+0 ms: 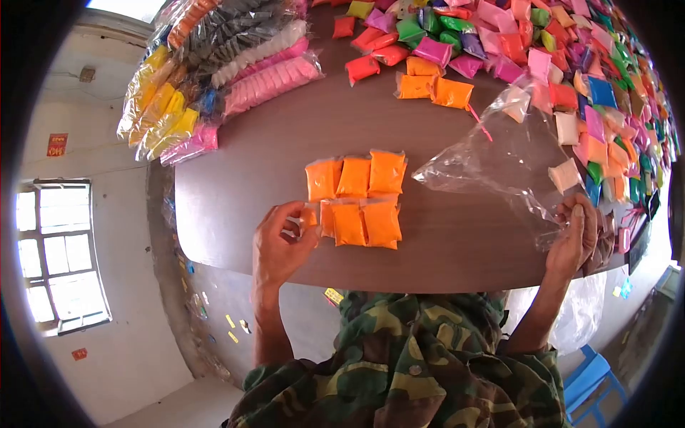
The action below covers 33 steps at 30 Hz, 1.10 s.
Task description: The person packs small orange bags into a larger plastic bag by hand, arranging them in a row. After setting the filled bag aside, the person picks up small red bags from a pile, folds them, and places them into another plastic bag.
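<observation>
Two short rows of orange packets [387,171] lie in the middle of the brown table, the nearer row touching the farther one. At the left end of the nearer row, my left hand [280,242] has thumb and fingers closed around a small orange packet [308,217], partly hidden by the fingers. Over on the right, my right hand [575,235] grips the edge of a large clear plastic bag [464,167]. The bag spreads leftward across the tabletop, its mouth crumpled near my fingers. A pale packet [564,175] lies by the bag, just above my right hand.
Long clear sleeves of pink packets [271,82] and yellow packets [168,118] are stacked at the back left. A big heap of mixed coloured packets [571,64] covers the back right. Several loose orange packets [452,93] sit beyond the bag. A blue stool [592,381] stands below right.
</observation>
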Each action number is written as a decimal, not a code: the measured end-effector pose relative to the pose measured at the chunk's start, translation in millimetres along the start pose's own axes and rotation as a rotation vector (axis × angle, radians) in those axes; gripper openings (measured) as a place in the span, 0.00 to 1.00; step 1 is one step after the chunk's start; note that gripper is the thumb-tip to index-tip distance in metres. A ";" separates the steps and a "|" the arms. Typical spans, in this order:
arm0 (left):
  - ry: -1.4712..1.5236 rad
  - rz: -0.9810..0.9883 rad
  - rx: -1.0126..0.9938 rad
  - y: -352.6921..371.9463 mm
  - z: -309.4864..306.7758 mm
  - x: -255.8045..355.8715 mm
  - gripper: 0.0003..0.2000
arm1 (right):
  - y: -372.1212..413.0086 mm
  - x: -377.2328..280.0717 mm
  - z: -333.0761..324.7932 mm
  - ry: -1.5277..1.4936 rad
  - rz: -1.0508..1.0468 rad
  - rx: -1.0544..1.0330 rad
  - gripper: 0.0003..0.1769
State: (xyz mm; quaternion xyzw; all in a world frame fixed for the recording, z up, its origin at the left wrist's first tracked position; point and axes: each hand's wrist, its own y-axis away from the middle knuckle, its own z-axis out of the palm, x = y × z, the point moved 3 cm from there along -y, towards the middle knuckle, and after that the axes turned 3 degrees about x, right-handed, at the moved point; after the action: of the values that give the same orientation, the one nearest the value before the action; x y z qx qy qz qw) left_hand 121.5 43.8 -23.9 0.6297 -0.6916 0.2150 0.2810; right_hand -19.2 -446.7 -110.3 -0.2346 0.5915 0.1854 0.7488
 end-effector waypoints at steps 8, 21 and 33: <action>0.069 0.074 -0.005 12.4 18.7 43.6 0.27 | 7.3 -2.9 12.1 0.148 -0.094 -0.049 0.14; 0.096 0.077 -0.139 6.3 24.3 38.9 0.30 | 8.9 -4.4 10.9 0.138 -0.073 -0.086 0.13; -0.067 0.050 -0.271 6.0 14.8 52.0 0.25 | 18.2 -15.7 20.9 0.128 -0.061 -0.139 0.11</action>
State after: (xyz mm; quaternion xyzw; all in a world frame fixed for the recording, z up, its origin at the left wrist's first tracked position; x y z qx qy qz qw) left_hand 111.3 -4.2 -0.4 0.5756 -0.7386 0.1055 0.3347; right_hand -16.2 -419.8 -93.5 -0.3152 0.6164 0.1877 0.6967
